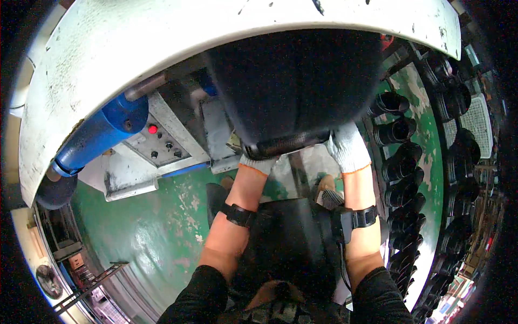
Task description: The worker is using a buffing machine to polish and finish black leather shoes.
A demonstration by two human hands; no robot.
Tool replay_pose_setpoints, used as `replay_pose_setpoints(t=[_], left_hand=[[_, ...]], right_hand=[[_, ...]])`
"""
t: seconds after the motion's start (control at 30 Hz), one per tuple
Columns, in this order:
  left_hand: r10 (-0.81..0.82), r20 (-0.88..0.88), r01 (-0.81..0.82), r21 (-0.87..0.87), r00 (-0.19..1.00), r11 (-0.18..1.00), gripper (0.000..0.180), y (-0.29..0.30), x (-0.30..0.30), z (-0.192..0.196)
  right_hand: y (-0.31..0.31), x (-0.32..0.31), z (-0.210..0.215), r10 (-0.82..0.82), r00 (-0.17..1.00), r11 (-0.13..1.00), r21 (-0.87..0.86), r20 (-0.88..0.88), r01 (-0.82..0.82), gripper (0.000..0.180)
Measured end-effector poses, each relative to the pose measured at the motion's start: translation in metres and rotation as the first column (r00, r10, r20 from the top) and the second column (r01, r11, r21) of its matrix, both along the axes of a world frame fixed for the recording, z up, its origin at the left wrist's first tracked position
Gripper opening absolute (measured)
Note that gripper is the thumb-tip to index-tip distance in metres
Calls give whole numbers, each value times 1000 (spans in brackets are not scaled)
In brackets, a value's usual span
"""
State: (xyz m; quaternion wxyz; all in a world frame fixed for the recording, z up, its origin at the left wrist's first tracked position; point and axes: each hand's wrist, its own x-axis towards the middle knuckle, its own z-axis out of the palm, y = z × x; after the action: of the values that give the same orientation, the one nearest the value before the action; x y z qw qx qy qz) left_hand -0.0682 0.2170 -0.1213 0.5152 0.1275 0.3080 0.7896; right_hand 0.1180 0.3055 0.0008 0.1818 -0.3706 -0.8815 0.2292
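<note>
Right hand [348,148], in a white glove, reaches straight ahead beside the right end of a shiny black piece [291,144]. This piece lies longways from left to right, its right end a bit higher in view, just below a big dark block [294,81] under a white hood [162,32]. Left hand [258,164], gloved too, is mostly hidden behind the left end. Fingers are out of sight, so I can't tell if either hand is squeezing the piece or just touching it. Both arms stretch forward; the left one slants inward and the right one is almost straight. Far right is a white basket [483,127] with holes; I can't tell what is inside. Nearer, black things [400,162] sit in a long row.
</note>
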Motion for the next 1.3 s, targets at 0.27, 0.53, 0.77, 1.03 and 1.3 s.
replay_pose_setpoints(t=[0.27,0.53,0.77,1.03,1.3], left_hand=[[51,-103,-62,-106,993,992,53,20,19,43],[139,361,-128,-55,922,990,55,5,-4,76],[234,335,-260,33,913,965,57,-14,-40,102],[320,185,-335,60,929,940,63,-35,-58,145],[306,167,-313,16,937,950,59,-39,-64,134]], right_hand=[[2,4,13,-724,387,-16,-547,-571,-837,32],[-7,-2,-16,155,900,821,-454,-406,-346,41],[-33,-51,2,156,971,987,64,-181,-147,44],[-75,-88,5,41,969,861,484,243,-158,49],[-85,-108,37,61,998,829,558,-27,-35,45]])
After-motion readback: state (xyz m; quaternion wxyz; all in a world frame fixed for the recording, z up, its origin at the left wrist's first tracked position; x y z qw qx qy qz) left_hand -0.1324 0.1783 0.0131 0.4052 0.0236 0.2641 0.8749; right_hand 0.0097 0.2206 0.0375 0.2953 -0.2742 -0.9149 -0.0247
